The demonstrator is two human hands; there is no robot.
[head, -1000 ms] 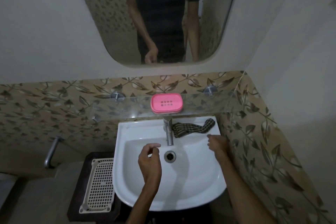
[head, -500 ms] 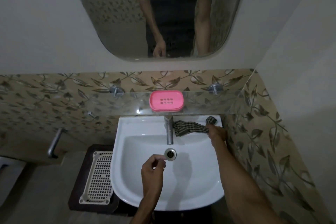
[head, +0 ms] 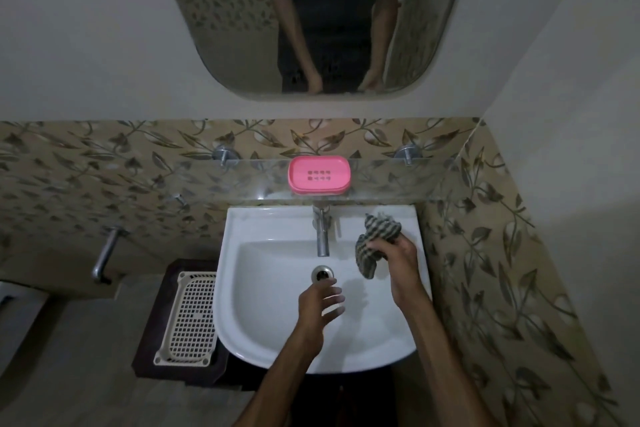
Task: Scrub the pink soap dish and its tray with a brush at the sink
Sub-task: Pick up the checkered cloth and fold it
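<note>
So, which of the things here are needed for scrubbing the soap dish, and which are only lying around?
Needed for the job:
pink soap dish on the glass shelf
sink
tap
No brush is in view.

Only lying around:
checked cloth, gripped in the right hand
white perforated basket left of the sink
mirror

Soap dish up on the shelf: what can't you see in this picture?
- Head view: the soap dish sits on the glass shelf; its tray is hidden under it.
- No brush is in view.
- The cloth is partly covered by the right hand.
- The left hand is blurred.
</note>
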